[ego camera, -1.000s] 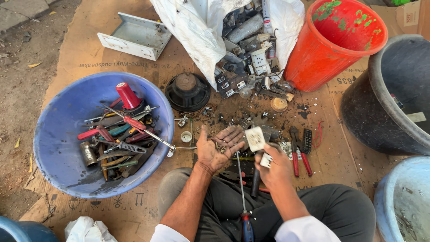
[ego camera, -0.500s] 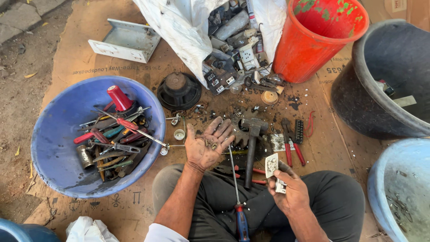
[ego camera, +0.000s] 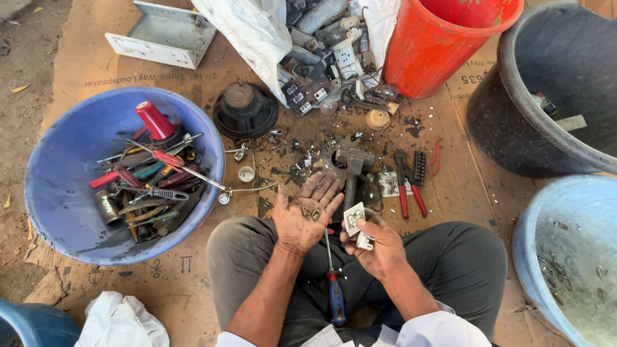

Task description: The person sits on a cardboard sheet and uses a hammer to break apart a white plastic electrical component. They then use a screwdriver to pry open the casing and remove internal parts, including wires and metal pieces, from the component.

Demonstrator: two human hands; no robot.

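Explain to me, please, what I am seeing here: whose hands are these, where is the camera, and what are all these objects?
The camera sits on a person's head and looks down at their own lap and two bare hands; the person sits on cardboard. The left hand is open, palm up, with a few small metal bits on it. The right hand holds a small white switch part in its fingers. A screwdriver lies between the legs. Around them: a blue basin full of hand tools, a hammer, red pliers, a black speaker, a red bucket and a white sack of scrap parts.
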